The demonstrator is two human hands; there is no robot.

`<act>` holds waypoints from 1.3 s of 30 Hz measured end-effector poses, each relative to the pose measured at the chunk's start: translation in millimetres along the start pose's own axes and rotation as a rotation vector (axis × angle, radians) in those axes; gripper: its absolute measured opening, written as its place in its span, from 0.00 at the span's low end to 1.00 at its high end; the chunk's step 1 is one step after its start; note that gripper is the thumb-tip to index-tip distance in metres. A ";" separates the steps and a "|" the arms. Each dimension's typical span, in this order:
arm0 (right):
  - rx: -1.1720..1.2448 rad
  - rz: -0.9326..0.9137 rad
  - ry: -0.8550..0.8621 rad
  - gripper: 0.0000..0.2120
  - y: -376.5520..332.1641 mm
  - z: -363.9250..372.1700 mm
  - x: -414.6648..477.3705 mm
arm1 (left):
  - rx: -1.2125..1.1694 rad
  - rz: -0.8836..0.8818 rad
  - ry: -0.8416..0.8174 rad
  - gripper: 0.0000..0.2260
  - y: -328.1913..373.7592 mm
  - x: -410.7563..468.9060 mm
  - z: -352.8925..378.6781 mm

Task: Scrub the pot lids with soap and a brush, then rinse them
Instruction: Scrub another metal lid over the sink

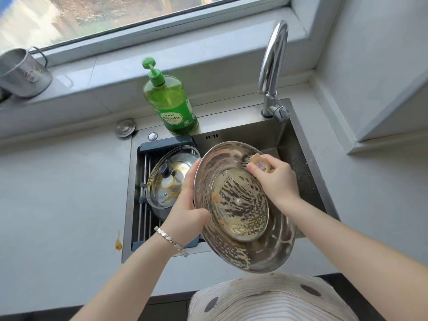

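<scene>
A large steel pot lid with a glass centre is tilted over the sink, underside up, streaked with suds and orange residue. My left hand grips its left rim. My right hand holds a round brush pressed against the lid's upper inner rim. A second glass lid with a black knob and orange smears rests on a pot in the dark drain rack at the sink's left side. The green dish soap bottle stands behind the sink.
The chrome faucet arches over the steel sink at the back right, with no water running. A metal mug sits on the windowsill at far left. An orange stain marks the counter left of the sink.
</scene>
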State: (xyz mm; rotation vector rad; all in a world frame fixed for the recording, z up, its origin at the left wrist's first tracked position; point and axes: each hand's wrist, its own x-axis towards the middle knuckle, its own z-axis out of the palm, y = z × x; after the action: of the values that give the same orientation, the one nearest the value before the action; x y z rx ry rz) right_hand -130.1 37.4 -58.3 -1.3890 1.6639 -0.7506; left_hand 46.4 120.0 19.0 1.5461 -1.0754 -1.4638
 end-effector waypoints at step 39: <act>-0.464 -0.241 -0.301 0.20 18.9 -8.6 -32.8 | 0.070 0.054 0.803 0.09 26.6 33.1 -14.4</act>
State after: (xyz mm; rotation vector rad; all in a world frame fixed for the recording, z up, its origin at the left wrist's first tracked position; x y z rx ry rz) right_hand -145.0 72.8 -63.1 -1.9461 1.4990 -0.2635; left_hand 58.5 78.8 32.2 1.8843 -0.6687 -0.6414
